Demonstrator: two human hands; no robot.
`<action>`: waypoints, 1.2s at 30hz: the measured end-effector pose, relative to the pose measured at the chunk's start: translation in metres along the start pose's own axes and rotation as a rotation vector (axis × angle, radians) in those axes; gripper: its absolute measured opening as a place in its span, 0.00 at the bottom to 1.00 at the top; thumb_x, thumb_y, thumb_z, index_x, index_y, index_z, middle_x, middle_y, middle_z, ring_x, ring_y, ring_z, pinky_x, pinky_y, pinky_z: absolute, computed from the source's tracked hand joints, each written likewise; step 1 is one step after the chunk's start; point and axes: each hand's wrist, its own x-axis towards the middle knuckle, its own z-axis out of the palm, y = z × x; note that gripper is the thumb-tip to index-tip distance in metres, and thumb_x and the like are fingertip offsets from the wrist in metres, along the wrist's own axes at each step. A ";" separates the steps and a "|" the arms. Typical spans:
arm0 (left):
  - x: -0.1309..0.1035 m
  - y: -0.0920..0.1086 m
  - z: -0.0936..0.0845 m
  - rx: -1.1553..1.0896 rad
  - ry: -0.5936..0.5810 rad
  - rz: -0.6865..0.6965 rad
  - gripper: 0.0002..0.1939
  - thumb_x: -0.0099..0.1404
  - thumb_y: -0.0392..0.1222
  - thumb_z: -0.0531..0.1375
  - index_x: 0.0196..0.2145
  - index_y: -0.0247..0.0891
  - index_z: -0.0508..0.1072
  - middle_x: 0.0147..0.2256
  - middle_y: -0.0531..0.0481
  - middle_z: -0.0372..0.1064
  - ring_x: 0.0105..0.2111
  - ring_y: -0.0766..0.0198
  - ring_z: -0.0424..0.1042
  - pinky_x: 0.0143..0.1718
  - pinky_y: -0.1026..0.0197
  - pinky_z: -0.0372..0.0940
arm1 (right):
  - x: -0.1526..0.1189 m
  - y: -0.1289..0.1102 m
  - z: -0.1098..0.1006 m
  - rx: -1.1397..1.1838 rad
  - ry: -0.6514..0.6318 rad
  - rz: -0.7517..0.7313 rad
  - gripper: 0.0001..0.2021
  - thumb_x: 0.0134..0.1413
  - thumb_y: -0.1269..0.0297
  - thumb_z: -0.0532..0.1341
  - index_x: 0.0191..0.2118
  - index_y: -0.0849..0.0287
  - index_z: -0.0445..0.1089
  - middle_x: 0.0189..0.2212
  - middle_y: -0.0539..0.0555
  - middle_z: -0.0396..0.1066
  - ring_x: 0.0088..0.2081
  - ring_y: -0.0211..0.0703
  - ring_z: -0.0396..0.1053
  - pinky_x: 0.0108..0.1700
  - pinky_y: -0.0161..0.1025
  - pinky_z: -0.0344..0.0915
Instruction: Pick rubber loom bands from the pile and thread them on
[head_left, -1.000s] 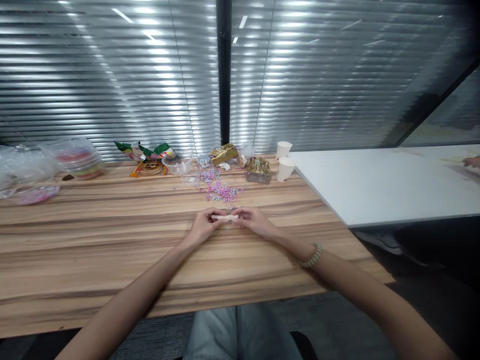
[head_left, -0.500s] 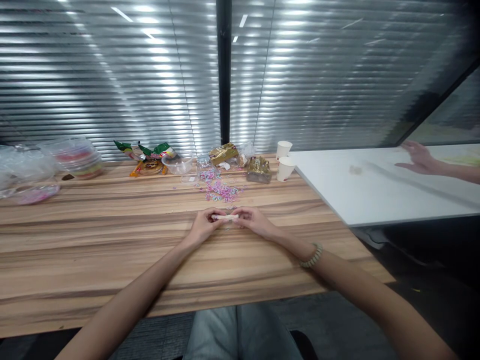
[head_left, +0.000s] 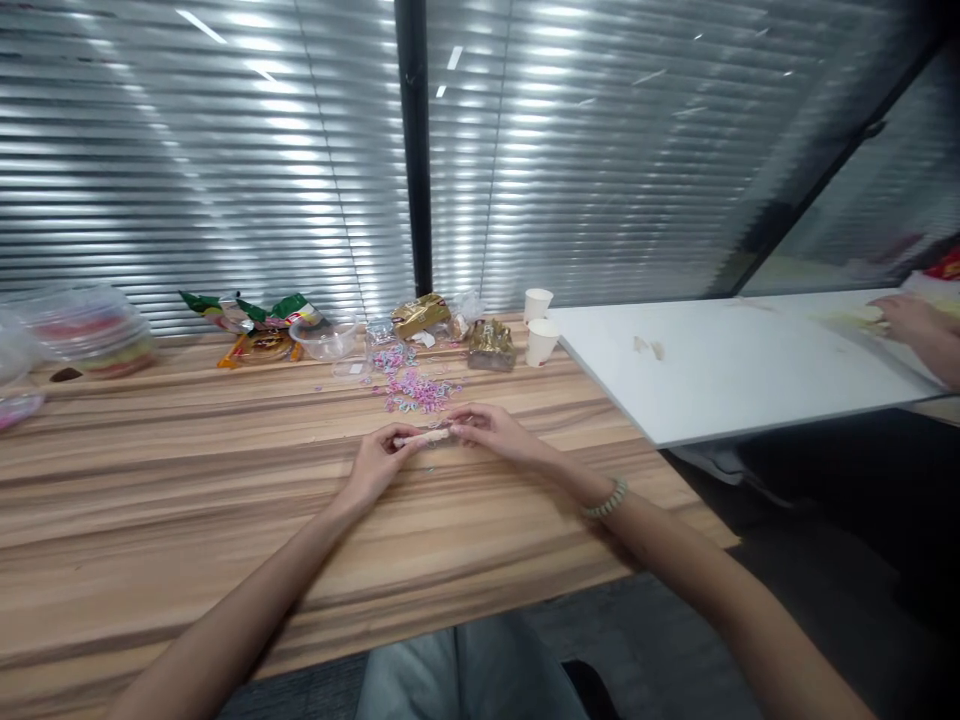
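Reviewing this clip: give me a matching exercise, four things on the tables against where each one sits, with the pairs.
Things:
1. pale stick
2. pink beads
3. paper cups
4. stacked clear containers

Places:
A. far left of the wooden table
B. between the left hand and right hand
C. beside the white table
D. loose on the wood just beyond the hands

Pairs: 1-B, 2-D, 3-C, 4-A
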 end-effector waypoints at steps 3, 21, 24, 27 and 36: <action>0.001 -0.003 -0.002 -0.007 0.039 -0.016 0.16 0.52 0.53 0.61 0.29 0.36 0.75 0.25 0.50 0.72 0.25 0.63 0.68 0.27 0.65 0.60 | -0.001 -0.012 -0.041 -0.166 -0.012 0.019 0.18 0.49 0.52 0.60 0.40 0.61 0.72 0.34 0.55 0.72 0.32 0.39 0.68 0.36 0.38 0.66; -0.002 0.005 -0.007 -0.107 0.160 -0.128 0.28 0.43 0.61 0.64 0.35 0.36 0.76 0.33 0.44 0.76 0.33 0.53 0.74 0.38 0.54 0.68 | -0.086 0.121 -0.308 -1.229 1.041 0.356 0.20 0.56 0.66 0.45 0.48 0.65 0.67 0.53 0.65 0.60 0.55 0.54 0.52 0.54 0.52 0.51; -0.003 0.008 -0.007 -0.082 0.157 -0.134 0.25 0.43 0.60 0.64 0.33 0.38 0.76 0.33 0.44 0.76 0.34 0.53 0.74 0.38 0.54 0.68 | -0.083 0.123 -0.317 -1.271 0.972 0.464 0.21 0.58 0.60 0.45 0.52 0.60 0.65 0.57 0.60 0.55 0.57 0.58 0.49 0.54 0.53 0.50; -0.004 0.013 -0.008 -0.051 0.154 -0.123 0.23 0.44 0.59 0.64 0.32 0.39 0.77 0.34 0.45 0.76 0.33 0.53 0.74 0.38 0.54 0.68 | -0.077 0.125 -0.321 -1.268 0.886 0.549 0.22 0.60 0.56 0.43 0.55 0.54 0.62 0.60 0.56 0.50 0.58 0.62 0.45 0.54 0.60 0.48; -0.003 0.012 -0.010 0.013 0.141 -0.109 0.21 0.45 0.57 0.64 0.32 0.38 0.77 0.34 0.45 0.77 0.34 0.53 0.74 0.38 0.55 0.68 | -0.061 0.115 -0.321 -1.325 0.711 0.610 0.20 0.60 0.66 0.45 0.44 0.72 0.70 0.43 0.71 0.68 0.44 0.52 0.65 0.46 0.46 0.59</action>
